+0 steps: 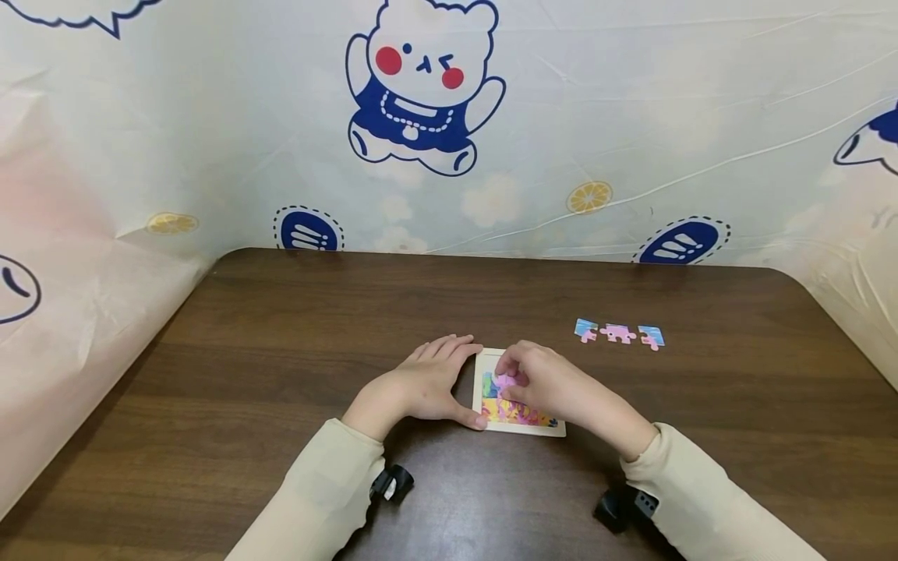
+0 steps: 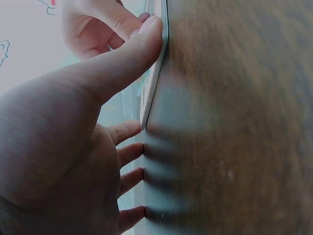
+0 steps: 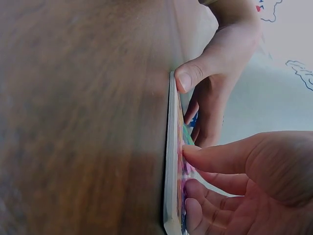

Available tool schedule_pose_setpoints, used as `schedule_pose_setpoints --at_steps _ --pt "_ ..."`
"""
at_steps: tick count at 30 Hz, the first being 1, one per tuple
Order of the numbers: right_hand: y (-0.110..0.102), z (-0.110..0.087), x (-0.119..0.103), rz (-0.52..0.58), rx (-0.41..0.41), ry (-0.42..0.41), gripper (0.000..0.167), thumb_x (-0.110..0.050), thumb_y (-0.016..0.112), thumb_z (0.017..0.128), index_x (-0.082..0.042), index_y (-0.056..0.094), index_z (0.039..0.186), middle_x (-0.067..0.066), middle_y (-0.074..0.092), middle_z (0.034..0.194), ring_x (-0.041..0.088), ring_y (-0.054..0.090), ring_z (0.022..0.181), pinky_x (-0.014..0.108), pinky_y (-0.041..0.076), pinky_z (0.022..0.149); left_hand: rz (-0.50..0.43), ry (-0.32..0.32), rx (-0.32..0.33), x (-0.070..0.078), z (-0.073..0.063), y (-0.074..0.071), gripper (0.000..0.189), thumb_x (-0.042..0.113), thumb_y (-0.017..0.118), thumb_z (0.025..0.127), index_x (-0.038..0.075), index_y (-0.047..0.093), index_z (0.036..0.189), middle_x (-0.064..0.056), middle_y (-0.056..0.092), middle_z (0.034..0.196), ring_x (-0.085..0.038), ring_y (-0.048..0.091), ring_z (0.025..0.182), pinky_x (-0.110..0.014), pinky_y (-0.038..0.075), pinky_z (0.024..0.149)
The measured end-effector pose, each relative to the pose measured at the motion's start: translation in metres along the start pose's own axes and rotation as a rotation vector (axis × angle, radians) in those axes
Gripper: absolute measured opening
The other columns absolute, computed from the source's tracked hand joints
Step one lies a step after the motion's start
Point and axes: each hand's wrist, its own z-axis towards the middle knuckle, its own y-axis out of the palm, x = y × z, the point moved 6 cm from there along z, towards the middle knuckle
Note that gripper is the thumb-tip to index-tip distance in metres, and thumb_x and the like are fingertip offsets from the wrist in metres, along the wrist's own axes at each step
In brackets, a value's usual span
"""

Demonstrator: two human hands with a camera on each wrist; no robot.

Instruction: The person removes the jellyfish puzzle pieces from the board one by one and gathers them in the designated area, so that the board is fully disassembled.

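A small jigsaw puzzle in a pale wooden frame lies on the table, its lower part filled with yellow and pink picture pieces. My left hand holds it steady at the left side, thumb on the near corner and index fingertip at the far corner. In the left wrist view, the other fingers of the left hand stretch out to the tabletop. Over the frame, my right hand pinches a pink puzzle piece against the picture. The right fingers partly hide the piece and the frame's upper right.
Beyond the right hand lie three loose puzzle pieces: a blue-and-pink one, a pink one and another blue-and-pink one. The brown wooden table reaches a printed cloth backdrop behind and at both sides.
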Motion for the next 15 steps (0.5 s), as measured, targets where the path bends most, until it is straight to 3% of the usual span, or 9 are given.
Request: schedule_pose_setpoints --at_steps 8,15 --pt "-0.0008 0.0002 -0.0005 0.016 0.004 -0.009 0.020 -0.005 0.079 0.083 -0.007 0.062 0.093 0.002 0.054 0.083 0.017 0.051 0.077 0.029 0.046 0.068 -0.007 -0.005 -0.002 0.0008 -0.0004 -0.0007 0.106 0.063 0.077 0.075 0.021 0.025 0.157 0.001 0.016 0.164 -0.023 0.009 0.151 -0.045 0.009 0.120" --pt "-0.0025 0.0001 -0.0005 0.028 0.011 -0.007 0.013 -0.007 0.074 0.089 -0.010 0.061 0.090 0.000 0.056 0.081 0.014 0.051 0.072 0.027 0.045 0.062 0.000 0.002 -0.003 0.0043 -0.0031 -0.0044 0.105 0.061 0.078 0.075 0.018 0.026 0.157 -0.002 0.017 0.164 -0.025 0.010 0.150 -0.046 0.010 0.120"
